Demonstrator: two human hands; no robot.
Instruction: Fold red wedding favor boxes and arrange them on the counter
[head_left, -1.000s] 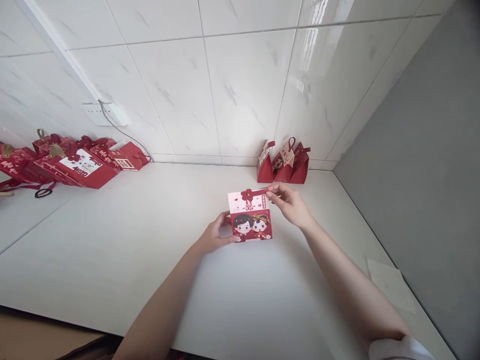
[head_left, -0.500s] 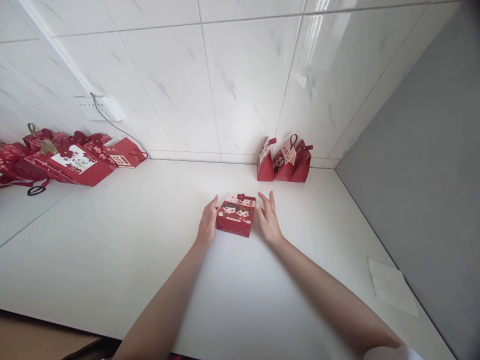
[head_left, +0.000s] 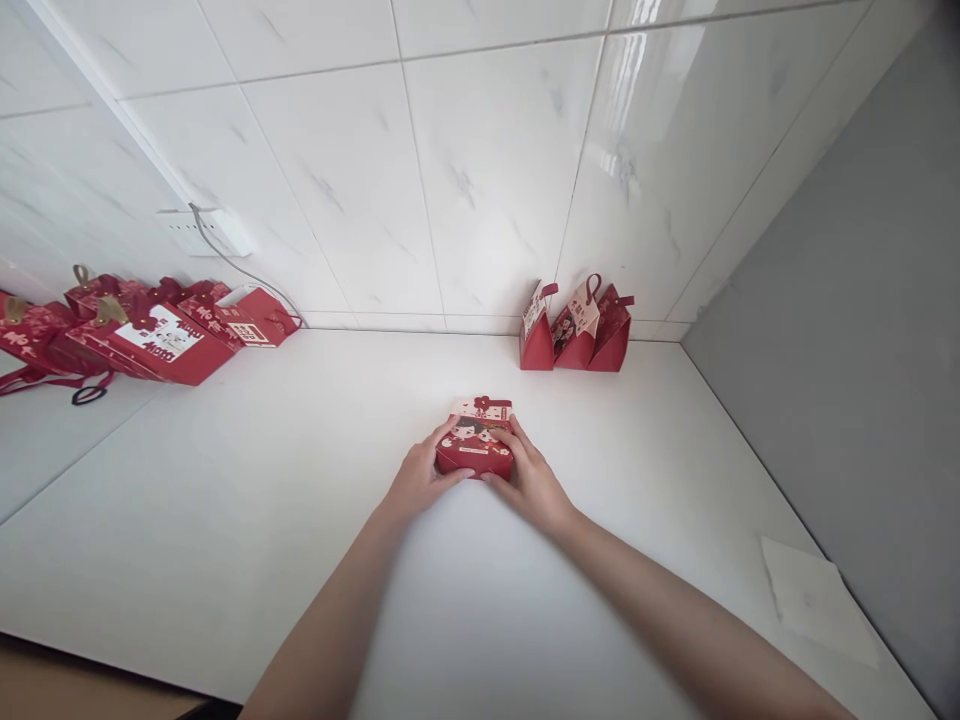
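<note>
A small red gift box (head_left: pixel 474 452) with printed cartoon figures and a red flower lies at the middle of the white table (head_left: pixel 300 520). My left hand (head_left: pixel 420 475) grips its left side, thumb along the near edge. On the opposite side my right hand (head_left: pixel 534 480) holds it, with fingers over the right edge and thumb at the near face. The two thumb tips come close together at the front. Parts of the box's sides are hidden under my fingers.
Three red gift boxes with ribbon loops, one a pink-topped box (head_left: pixel 577 325), stand against the tiled wall (head_left: pixel 495 180). A pile of red boxes (head_left: pixel 184 350) lies at the left, below a socket (head_left: pixel 206 232) with a cable. A grey panel (head_left: pixel 840 330) borders the right; a pale sheet (head_left: pixel 817 600) lies near it.
Both hands have closed in on the red gift box, from beside it to gripping its sides. Their thumbs have moved to its near edge. The view has shifted slightly.
</note>
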